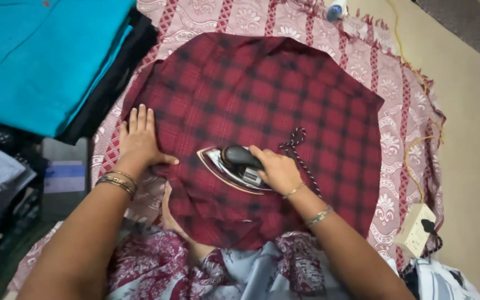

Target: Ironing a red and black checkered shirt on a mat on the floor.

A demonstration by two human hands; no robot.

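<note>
A red and black checked cloth (284, 94) lies spread on a pink patterned blanket (401, 116). My right hand (276, 169) grips the black handle of a metal clothes iron (234, 166), which rests on the near part of the cloth with its tip pointing left. The iron's braided cord (298, 144) runs off behind the hand. My left hand (137, 141) lies flat on the cloth's left edge, fingers together, pressing it down. Bangles sit on both wrists.
A stack of folded clothes, turquoise (40, 55) on top of black, sits at the upper left. A white plug socket box (416, 229) with a yellow cable lies at the right. More fabric is piled at the far left.
</note>
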